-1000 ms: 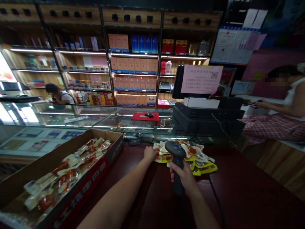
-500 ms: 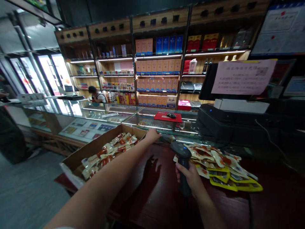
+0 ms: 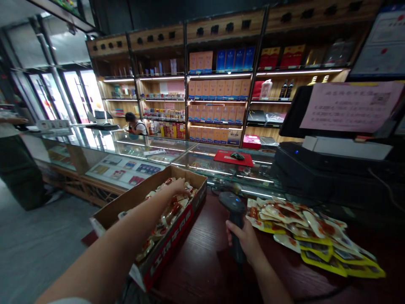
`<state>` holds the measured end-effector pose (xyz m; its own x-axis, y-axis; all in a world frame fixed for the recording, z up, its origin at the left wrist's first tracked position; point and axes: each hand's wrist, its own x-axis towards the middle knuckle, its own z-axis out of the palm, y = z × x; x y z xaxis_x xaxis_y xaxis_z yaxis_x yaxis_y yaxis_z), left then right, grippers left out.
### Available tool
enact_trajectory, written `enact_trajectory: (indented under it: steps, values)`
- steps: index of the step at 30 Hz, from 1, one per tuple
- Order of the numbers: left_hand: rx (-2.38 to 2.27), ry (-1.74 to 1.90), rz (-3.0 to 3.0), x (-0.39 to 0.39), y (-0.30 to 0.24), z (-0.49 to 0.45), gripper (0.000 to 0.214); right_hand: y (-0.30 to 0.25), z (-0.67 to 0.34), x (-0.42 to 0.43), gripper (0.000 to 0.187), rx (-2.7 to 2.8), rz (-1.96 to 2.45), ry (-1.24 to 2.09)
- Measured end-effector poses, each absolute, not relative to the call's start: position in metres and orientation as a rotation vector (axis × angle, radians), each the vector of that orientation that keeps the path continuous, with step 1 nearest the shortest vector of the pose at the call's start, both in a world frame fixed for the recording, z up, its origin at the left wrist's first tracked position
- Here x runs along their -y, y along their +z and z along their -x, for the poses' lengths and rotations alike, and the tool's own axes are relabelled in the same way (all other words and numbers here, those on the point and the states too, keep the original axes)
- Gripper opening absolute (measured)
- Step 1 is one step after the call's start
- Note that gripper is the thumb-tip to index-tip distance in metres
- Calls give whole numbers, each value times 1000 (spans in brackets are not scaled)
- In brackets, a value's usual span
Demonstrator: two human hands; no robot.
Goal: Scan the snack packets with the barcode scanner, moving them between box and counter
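Note:
My left hand point(image 3: 179, 186) reaches over a cardboard box point(image 3: 172, 246) and touches or nearly touches the sealed snack packs point(image 3: 171, 213) inside. Its fingers look loosely stretched downward, with nothing visible held in them. The packs have clear and cream wrapping with reddish-brown food showing. My right hand point(image 3: 245, 240) is wrapped round the handle of a black barcode scanner point(image 3: 234, 207), held upright above the dark red tabletop point(image 3: 202, 249). Right of the scanner lies a heap of similar cream packs point(image 3: 294, 217), with yellow-edged packs point(image 3: 340, 255) at its near side.
Behind the table runs a glass display counter point(image 3: 190, 147) bearing a red mat point(image 3: 223, 159) and a computer mouse point(image 3: 237, 156). A black monitor point(image 3: 295, 112) with a pink paper stands at right. Shelves line the wall. One person point(image 3: 136, 125) is behind the counter, another point(image 3: 19, 169) at far left.
My left hand has moved left from beyond the box's right edge to over the packs inside. The view has shifted. My right hand still grips the scanner.

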<state>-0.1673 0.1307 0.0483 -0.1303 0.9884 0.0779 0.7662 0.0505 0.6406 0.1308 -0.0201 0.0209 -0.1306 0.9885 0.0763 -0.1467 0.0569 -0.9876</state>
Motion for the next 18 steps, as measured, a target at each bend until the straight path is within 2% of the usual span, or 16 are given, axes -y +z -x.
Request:
enact_trajectory:
  steps: [2, 9, 16, 18]
  values:
    - [-1907, 808, -1746, -138, 37, 162, 53, 18, -134, 18, 41, 1240, 993, 1313]
    - [-1940, 870, -1739, -143, 31, 154, 20, 26, -138, 20, 42, 1233, 1031, 1305]
    - [-2042, 952, -1695, -141, 92, 164, 16, 24, -140, 20, 40, 1241, 1020, 1302]
    - [-1981, 1078, -1634, -130, 118, 163, 18, 24, -141, 20, 40, 1230, 1012, 1299]
